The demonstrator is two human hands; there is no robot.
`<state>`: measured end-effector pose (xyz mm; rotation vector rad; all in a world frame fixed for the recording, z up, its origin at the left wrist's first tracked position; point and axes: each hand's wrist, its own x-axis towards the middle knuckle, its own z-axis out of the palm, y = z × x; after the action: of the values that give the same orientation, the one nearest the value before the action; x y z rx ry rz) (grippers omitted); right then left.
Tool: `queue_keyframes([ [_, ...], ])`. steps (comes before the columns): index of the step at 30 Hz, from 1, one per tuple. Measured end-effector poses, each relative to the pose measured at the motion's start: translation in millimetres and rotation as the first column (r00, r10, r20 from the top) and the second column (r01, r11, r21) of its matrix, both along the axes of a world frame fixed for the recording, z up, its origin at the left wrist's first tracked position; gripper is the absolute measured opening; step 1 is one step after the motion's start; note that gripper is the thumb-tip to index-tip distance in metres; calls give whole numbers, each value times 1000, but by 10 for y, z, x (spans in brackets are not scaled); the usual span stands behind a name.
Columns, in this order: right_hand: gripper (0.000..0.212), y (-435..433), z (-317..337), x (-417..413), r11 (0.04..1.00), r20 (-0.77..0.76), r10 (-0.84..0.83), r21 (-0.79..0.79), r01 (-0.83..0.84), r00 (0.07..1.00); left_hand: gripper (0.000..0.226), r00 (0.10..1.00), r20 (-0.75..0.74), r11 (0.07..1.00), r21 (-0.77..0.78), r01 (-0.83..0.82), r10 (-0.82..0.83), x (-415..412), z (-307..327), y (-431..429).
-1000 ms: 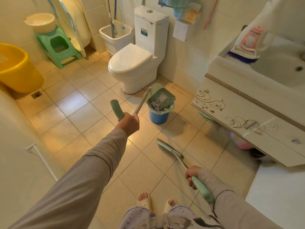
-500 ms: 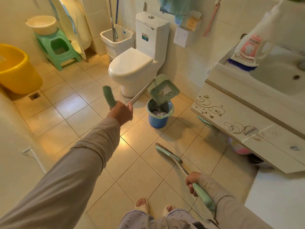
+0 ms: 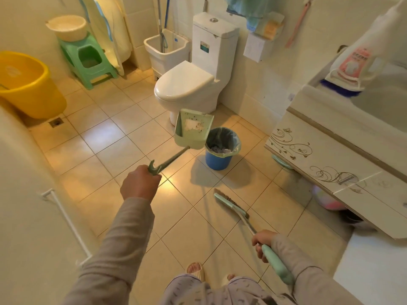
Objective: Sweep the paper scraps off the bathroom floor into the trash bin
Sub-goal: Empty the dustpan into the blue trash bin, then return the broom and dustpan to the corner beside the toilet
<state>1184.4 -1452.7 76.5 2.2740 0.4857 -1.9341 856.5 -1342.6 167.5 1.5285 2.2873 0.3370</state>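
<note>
My left hand (image 3: 139, 183) grips the long handle of a pale green dustpan (image 3: 193, 130). The pan hangs in the air just left of a small blue trash bin (image 3: 221, 156) lined with a bag, its inner face turned toward me with a whitish patch on it. Crumpled paper lies inside the bin. My right hand (image 3: 263, 241) holds the green handle of a broom (image 3: 231, 204), whose bristle head rests on the floor tiles in front of my feet.
A white toilet (image 3: 187, 84) stands just behind the bin. A vanity cabinet with sink (image 3: 330, 155) juts in from the right. A yellow tub (image 3: 26, 84), a green stool (image 3: 88, 58) with a basin and a white mop bucket (image 3: 166, 50) line the far wall.
The dustpan, tipped over the bin a second ago, has swung up and away to the bin's left. My left hand has turned on the handle. The broom has barely moved.
</note>
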Motion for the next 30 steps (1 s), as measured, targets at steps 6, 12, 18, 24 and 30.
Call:
queue_keyframes([
  [6,17,151,-7,-180,994,-56,-106,36,108,993,27,997,-26,986,-150,-72,69,-177,-109,-236],
  [12,20,334,27,-403,986,-95,-146,66,152,985,27,997,-47,935,-347,-76,64,-241,-250,-420],
  [18,18,545,72,-378,937,-195,-336,29,348,922,23,996,-90,893,-449,-43,3,-249,-423,-533],
  [24,13,946,82,-198,921,-251,-374,10,389,893,23,991,-112,832,-555,0,-75,-150,-415,-314],
  [30,13,1545,68,99,867,-302,-496,-135,479,814,13,976,-213,847,-511,-148,42,-73,-355,-254],
])
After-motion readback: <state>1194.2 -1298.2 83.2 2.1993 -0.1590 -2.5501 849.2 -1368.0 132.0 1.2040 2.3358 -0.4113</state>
